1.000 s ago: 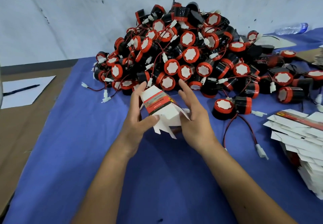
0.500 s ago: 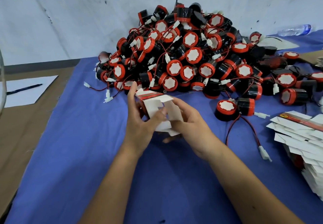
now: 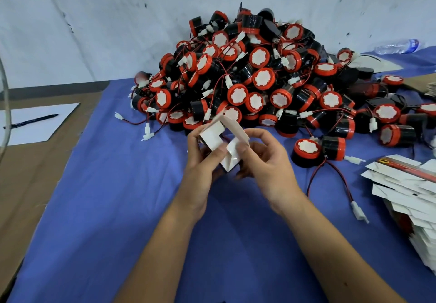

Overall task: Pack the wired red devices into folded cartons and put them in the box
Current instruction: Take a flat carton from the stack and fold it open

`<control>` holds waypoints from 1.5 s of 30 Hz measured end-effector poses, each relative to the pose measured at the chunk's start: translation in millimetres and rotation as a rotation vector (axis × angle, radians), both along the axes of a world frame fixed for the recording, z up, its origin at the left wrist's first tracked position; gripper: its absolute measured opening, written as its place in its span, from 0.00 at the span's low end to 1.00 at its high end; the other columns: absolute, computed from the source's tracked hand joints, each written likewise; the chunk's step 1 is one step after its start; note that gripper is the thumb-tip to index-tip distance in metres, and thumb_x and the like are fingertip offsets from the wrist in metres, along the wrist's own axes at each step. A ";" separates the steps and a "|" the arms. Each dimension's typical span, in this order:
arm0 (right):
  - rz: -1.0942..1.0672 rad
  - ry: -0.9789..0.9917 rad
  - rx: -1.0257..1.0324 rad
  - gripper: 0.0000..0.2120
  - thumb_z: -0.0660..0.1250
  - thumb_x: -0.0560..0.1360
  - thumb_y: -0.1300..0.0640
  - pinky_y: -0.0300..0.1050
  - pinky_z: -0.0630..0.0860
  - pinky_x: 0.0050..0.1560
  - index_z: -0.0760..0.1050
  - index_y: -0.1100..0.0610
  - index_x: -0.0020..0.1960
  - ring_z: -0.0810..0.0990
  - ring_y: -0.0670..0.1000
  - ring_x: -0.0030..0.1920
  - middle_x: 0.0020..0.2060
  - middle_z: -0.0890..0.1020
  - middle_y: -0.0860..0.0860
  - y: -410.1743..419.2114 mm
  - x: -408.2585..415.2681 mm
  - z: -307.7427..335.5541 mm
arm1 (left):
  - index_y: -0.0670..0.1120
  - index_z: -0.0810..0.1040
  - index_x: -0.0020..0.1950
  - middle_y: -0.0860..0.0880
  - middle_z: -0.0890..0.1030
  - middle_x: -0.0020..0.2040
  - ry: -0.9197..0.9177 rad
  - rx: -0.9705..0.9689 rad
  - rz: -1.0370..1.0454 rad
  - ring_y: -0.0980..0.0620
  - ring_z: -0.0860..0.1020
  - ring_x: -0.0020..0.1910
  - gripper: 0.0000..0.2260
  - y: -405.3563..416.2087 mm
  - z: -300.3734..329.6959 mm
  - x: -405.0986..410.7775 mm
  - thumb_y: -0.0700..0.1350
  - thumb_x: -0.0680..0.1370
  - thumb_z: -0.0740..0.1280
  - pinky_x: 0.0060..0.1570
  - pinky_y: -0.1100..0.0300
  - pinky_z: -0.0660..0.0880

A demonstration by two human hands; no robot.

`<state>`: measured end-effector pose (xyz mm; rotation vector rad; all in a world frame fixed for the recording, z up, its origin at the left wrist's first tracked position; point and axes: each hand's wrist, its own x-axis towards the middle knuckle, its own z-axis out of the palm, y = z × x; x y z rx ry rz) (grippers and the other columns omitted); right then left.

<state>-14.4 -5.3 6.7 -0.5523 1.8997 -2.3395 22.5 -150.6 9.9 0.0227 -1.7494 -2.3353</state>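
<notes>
At the far left a sheet of white paper (image 3: 35,123) is lying on the brown tabletop (image 3: 30,180) with a black pen (image 3: 31,120) resting across it, well apart from the work. A blue cloth (image 3: 106,208) is covering the table to the right of that, and both forearms are reaching in over it from the bottom edge. The left hand (image 3: 200,168) is gripping a small white carton (image 3: 221,142) from its left side, fingers curling up along the far face and the thumb pressing on the near white panel. The right hand (image 3: 266,161) is meeting it from the other side, thumb and forefinger pinching a loose flap, so the two hands are working close together, both clamped on the same carton, which is being held just above the cloth in front of the heap. Behind them a big pile of red devices (image 3: 259,78) with black bodies, white faces and thin red and black wires is sitting against the pale wall (image 3: 94,19). One single device (image 3: 306,149) is lying just right of the right hand, its wire trailing toward the viewer to a white connector (image 3: 357,210). At the right edge a stack of flat cartons (image 3: 405,184) is fanning out, and a clear plastic bottle (image 3: 396,45) is lying far back.
</notes>
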 end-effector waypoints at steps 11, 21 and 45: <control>-0.035 0.228 0.285 0.23 0.70 0.79 0.62 0.49 0.84 0.33 0.69 0.46 0.69 0.87 0.54 0.39 0.50 0.80 0.48 -7.3 6.9 -8.5 | 0.52 0.75 0.65 0.43 0.84 0.57 -0.052 0.243 0.025 0.41 0.84 0.52 0.15 7.1 9.5 3.7 0.51 0.79 0.66 0.43 0.47 0.79; 0.067 -0.156 0.029 0.20 0.73 0.77 0.50 0.49 0.83 0.37 0.72 0.56 0.63 0.86 0.55 0.43 0.53 0.82 0.60 -16.6 16.4 5.9 | 0.56 0.75 0.62 0.53 0.82 0.59 0.150 -0.208 0.385 0.49 0.83 0.57 0.15 15.2 -2.9 -0.7 0.39 0.79 0.66 0.50 0.48 0.83; 0.579 -0.274 -0.208 0.21 0.66 0.77 0.37 0.44 0.77 0.31 0.80 0.48 0.63 0.76 0.49 0.39 0.45 0.78 0.51 1.9 18.2 9.5 | 0.57 0.78 0.72 0.49 0.71 0.77 0.579 -1.139 0.439 0.54 0.77 0.67 0.24 -3.1 1.6 6.3 0.62 0.86 0.48 0.51 0.67 0.76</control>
